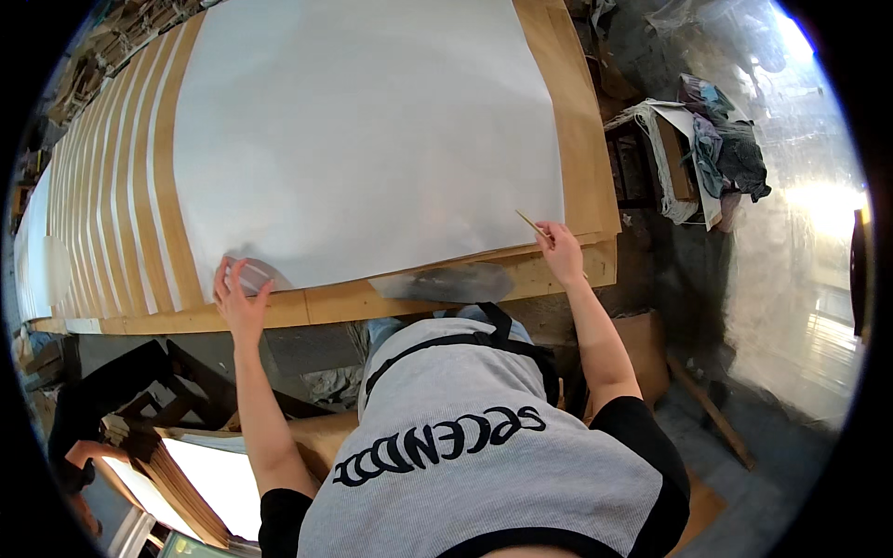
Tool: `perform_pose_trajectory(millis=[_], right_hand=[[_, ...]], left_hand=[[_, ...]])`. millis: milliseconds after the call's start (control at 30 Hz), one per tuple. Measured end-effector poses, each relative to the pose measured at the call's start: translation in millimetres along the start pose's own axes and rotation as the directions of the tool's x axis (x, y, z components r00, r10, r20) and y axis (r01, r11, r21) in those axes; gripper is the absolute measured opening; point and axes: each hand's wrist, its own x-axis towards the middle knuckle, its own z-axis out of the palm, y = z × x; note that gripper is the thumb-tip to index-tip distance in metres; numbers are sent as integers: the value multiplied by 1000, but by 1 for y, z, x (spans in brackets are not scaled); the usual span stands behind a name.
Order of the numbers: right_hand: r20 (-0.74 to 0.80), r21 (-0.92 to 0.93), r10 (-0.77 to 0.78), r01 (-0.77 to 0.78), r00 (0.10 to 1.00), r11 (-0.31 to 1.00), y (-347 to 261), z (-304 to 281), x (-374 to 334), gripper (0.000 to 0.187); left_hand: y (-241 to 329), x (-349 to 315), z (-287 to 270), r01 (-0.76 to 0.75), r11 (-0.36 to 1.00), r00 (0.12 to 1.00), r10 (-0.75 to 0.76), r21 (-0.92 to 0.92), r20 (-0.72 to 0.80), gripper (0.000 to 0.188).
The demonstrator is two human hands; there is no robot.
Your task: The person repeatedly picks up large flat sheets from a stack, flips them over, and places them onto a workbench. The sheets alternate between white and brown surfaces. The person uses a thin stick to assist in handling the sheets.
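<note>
A large white sheet (372, 130) lies over brown paper on the table in front of me. My left hand (242, 296) rests at the sheet's near left corner, fingers curved and spread apart. A greyish, see-through rounded piece (264, 275) lies between its thumb and forefinger; whether they grip it is not clear. In my right hand (561, 253), pinched between thumb and fingers, is a thin, light wooden stick (530, 222) above the near right edge of the sheet. Its tip points up and left.
Fanned brown-and-white sheets (112, 186) extend left. A crumpled clear plastic piece (446, 283) lies on the table's front edge (353, 299). Cloths and white cords (712, 153) sit on a stand at right. Boards (214, 474) lean at lower left, near another person's arm (86, 453).
</note>
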Motion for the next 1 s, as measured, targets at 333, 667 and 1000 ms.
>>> perform_pose_trajectory(millis=[333, 667, 1000], right_hand=[[178, -115, -167, 189, 970, 975, 21, 5, 24, 19], [332, -147, -277, 339, 902, 929, 9, -12, 41, 17], [483, 282, -595, 529, 642, 800, -85, 50, -3, 15]], left_hand=[[-10, -10, 2, 63, 996, 997, -60, -61, 46, 50], [20, -33, -5, 125, 983, 980, -100, 137, -174, 48], [146, -373, 44, 602, 496, 629, -777, -626, -11, 17]])
